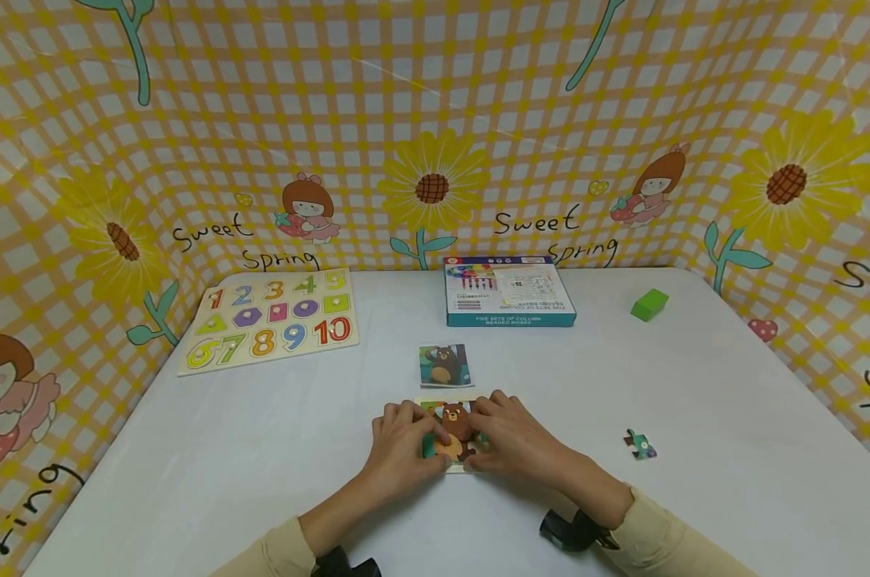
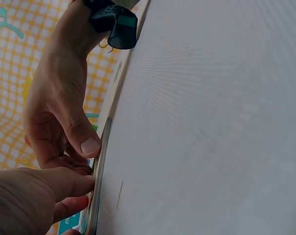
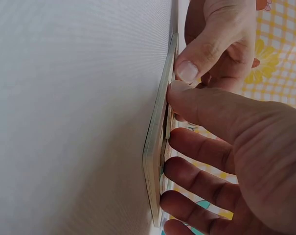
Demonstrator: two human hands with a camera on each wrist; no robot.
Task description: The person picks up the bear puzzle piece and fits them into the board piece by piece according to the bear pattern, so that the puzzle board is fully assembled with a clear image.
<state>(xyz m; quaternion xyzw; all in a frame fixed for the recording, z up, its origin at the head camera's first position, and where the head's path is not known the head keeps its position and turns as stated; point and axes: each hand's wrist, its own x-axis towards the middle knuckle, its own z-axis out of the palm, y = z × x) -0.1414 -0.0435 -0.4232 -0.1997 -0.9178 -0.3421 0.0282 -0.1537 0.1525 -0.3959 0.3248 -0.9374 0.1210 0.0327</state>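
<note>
A bear jigsaw puzzle [image 1: 455, 417] in a thin pale tray lies flat on the table, between both hands in the head view. My left hand [image 1: 400, 449] holds its left side, the thumb low and the fingers curled over the pieces. On the right side my right hand [image 1: 517, 441] grips it with thumb and fingertips on the pieces. The right wrist view shows the edge of the puzzle tray [image 3: 155, 161] and a dark gap under a slightly raised piece. My fingers hide much of the picture. A loose jigsaw piece [image 1: 640, 445] lies to the right.
Just behind the puzzle is a bear picture card [image 1: 445, 366]. A number-and-shape board [image 1: 272, 320] lies at the back left, a flat boxed set [image 1: 510, 292] at the back middle, and a green block [image 1: 649, 304] at the back right. A checked cloth [image 1: 435, 104] surrounds the table.
</note>
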